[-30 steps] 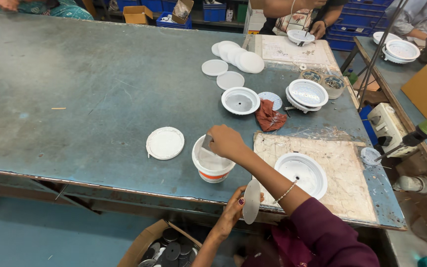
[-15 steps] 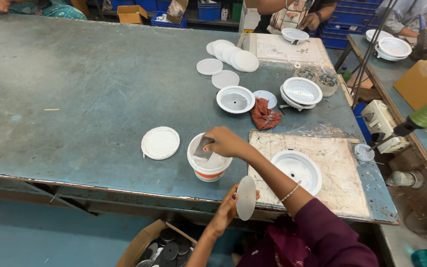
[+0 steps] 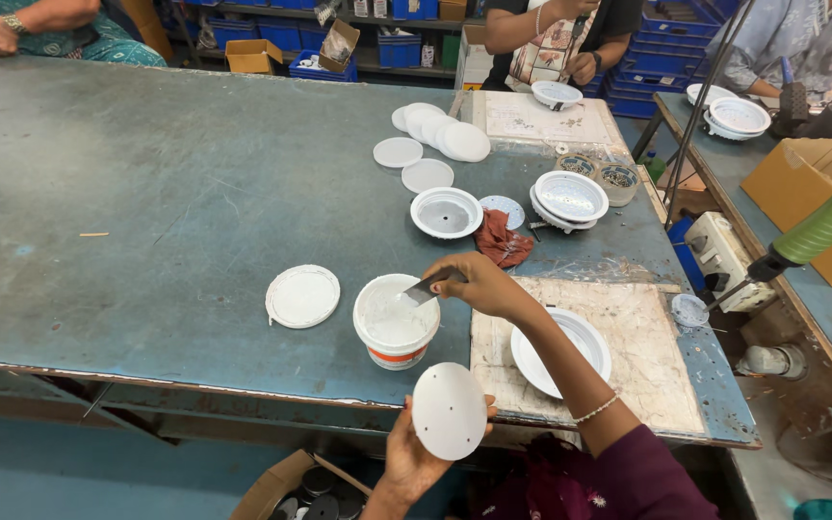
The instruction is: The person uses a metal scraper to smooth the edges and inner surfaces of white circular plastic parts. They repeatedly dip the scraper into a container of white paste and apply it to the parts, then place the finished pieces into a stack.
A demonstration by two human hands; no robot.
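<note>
My right hand point(image 3: 481, 284) grips a small metal spatula point(image 3: 430, 284), with its blade over the open white tub point(image 3: 395, 323) of white paste near the table's front edge. Below the edge, my left hand point(image 3: 416, 457) holds a round white disc point(image 3: 449, 411) upright, its flat face with small holes turned toward me. The tub's white lid point(image 3: 302, 296) lies flat to its left. To the right of the tub, a white round housing point(image 3: 591, 339) rests on a worn board point(image 3: 647, 356), partly hidden by my right forearm.
Farther back lie a red rag point(image 3: 505, 241), a white housing point(image 3: 446, 212), stacked housings point(image 3: 570, 197) and several white discs point(image 3: 440, 125). A green-handled tool point(image 3: 820, 226) hangs at the right. Other people work at the far edge. A cardboard box point(image 3: 291, 491) sits under the table.
My left hand has raised the disc and turned it from edge-on until its flat face shows. My right hand stays at the tub with the spatula.
</note>
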